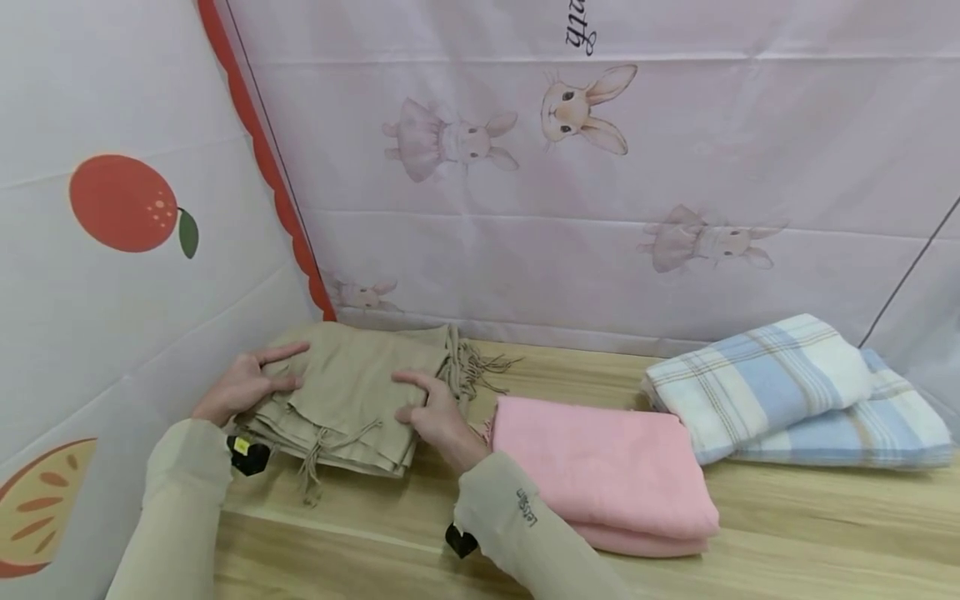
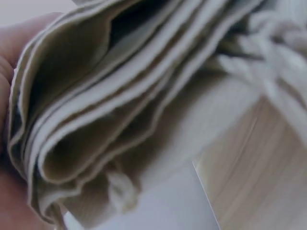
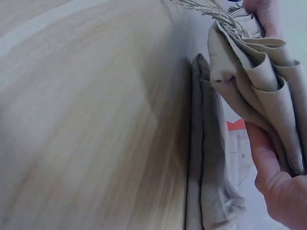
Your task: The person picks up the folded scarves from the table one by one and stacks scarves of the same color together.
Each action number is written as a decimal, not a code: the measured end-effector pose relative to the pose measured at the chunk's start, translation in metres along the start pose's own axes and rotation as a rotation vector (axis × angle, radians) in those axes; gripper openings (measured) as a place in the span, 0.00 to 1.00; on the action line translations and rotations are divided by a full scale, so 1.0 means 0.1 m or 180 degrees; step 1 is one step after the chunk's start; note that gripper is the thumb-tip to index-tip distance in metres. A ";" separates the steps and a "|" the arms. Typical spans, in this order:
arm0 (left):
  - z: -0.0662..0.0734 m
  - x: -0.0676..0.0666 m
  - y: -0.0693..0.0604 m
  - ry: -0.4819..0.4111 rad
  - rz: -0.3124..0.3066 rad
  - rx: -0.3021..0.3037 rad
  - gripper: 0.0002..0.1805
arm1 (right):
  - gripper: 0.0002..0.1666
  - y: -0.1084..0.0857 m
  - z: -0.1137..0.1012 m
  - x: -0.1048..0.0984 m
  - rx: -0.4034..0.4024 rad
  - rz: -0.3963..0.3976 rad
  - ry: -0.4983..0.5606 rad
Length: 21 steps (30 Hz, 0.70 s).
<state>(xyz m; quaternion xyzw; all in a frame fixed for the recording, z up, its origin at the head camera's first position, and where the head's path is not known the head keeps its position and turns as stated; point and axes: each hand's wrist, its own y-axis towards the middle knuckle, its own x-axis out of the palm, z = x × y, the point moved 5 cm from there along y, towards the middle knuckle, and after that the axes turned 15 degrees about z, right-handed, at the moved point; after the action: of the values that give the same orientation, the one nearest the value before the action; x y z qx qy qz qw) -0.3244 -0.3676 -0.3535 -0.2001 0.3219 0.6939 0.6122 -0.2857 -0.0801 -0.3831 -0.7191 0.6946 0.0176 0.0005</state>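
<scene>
A folded khaki scarf (image 1: 352, 367) with knotted fringe is held between both hands at the left back of the table. My left hand (image 1: 251, 385) grips its left edge; the left wrist view shows the stacked folds (image 2: 96, 115) close up, with fingers at their side. On the opposite edge my right hand (image 1: 442, 421) grips the cloth, its fingers partly hidden by it. In the right wrist view the held scarf (image 3: 259, 81) is raised above another khaki folded layer (image 3: 208, 153) lying on the table. Whether that layer is a separate scarf, I cannot tell.
A folded pink cloth (image 1: 600, 467) lies just right of my right forearm. Farther right are blue-and-white plaid cloths (image 1: 780, 383), one overlapping another. The wooden table (image 1: 337, 550) meets a rabbit-print curtain (image 1: 480, 250) behind and a fruit-print white sheet (image 1: 150, 317) at left.
</scene>
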 end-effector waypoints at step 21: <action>0.18 -0.08 -0.30 -0.0005 0.0033 0.0110 0.37 | 0.35 -0.16 -0.09 -0.13 0.0076 -0.0106 -0.0057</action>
<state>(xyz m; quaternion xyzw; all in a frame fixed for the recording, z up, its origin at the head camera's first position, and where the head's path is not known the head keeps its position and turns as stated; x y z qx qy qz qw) -0.2920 -0.3596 -0.3417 -0.1872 0.3344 0.6916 0.6123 -0.2699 -0.0669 -0.3746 -0.7304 0.6827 0.0156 0.0156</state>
